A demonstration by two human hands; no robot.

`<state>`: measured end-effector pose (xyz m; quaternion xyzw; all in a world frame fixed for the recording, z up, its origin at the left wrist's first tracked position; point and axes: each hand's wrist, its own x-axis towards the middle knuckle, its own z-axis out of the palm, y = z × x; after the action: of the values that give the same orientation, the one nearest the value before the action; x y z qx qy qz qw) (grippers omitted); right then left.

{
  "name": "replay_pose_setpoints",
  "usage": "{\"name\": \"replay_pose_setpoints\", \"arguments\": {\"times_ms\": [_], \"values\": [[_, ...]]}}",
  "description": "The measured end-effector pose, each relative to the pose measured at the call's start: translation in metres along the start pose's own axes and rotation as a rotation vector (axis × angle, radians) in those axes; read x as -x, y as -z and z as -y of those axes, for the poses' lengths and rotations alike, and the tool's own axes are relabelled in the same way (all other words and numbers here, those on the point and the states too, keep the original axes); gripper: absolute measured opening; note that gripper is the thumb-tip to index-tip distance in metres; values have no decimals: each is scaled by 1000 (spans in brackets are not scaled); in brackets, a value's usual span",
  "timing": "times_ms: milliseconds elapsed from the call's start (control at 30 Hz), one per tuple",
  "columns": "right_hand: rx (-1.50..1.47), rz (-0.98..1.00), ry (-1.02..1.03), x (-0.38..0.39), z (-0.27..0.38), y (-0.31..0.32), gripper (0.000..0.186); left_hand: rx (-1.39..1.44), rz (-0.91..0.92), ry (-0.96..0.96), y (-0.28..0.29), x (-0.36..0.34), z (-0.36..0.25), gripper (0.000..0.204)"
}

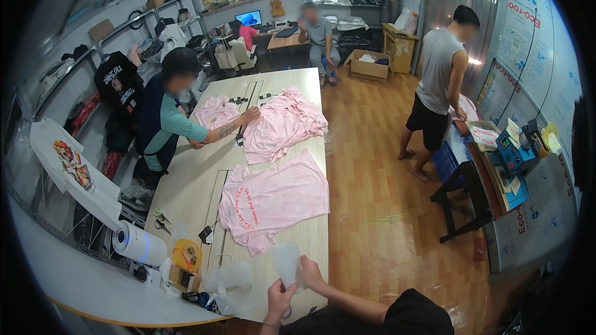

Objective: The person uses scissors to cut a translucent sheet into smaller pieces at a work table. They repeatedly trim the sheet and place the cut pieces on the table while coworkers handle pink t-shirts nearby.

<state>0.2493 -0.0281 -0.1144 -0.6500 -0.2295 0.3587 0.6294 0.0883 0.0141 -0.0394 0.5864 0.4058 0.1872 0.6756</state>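
Near the lower middle of the view, my left hand (279,298) and my right hand (310,276) both grip a translucent white plastic bag or sheet (285,262), held over the table's near end. Just beyond it, a pink T-shirt (276,195) with curved red lettering lies spread flat on the long pale table (186,186). Other clear plastic pieces (226,278) lie left of my hands. Further up the table is a heap of pink shirts (282,127), with a smaller folded pink bundle (214,111) beside it.
A co-worker (164,118) reaches over the shirts from the left. Another person (437,74) stands at a heat press (515,155) on the right. Two people (320,43) sit at the back. Scissors (161,223), a white cylindrical device (136,245) and shelving (96,49) line the left.
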Motion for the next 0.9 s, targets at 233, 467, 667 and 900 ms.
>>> {"name": "replay_pose_setpoints", "arguments": {"times_ms": [233,467,667,900], "values": [[-220,213,174,-12,21,17,66,142,193,82,12,1,-1,26],[-45,293,15,1,40,24,55,154,254,95,22,6,-1,29],[90,309,25,14,42,17,45,148,164,-20,15,11,4,35],[138,443,89,26,47,12,44,290,27,-90,11,7,-20,31]]}}
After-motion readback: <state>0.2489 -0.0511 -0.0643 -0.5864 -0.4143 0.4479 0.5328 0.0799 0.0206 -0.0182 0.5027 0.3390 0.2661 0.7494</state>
